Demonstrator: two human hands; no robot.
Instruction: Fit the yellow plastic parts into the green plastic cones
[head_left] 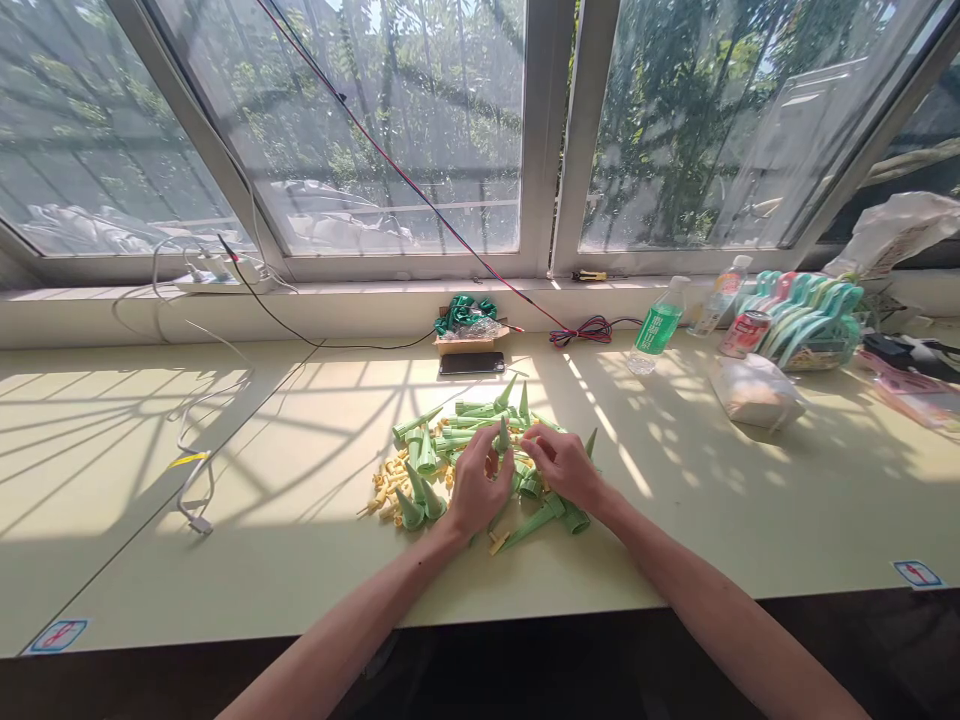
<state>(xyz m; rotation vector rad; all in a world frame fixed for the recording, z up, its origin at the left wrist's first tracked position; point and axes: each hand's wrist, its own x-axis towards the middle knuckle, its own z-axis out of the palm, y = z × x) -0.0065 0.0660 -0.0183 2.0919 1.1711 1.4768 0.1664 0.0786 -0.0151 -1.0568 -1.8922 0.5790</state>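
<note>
My left hand [481, 485] is closed round a green pointed cone piece [503, 436], its tip upward. Just to the right, my right hand [566, 466] has its thumb and fingers pinched together close to that cone; whatever is between them is too small to make out. Both hands are over a pile of light green plastic cones and tubes [540, 520]. Small yellow plastic pieces [390, 485] lie heaped at the pile's left side. Several green cones [411, 510] stand with points up beside my left wrist.
Behind the pile lie a black phone [471, 363] and a small cardboard box [469, 345] with green material. To the right stand a green-labelled bottle [660, 328], a can [745, 333], a white packet [756, 392] and pastel hangers [817, 320]. A white cable [196, 450] lies left.
</note>
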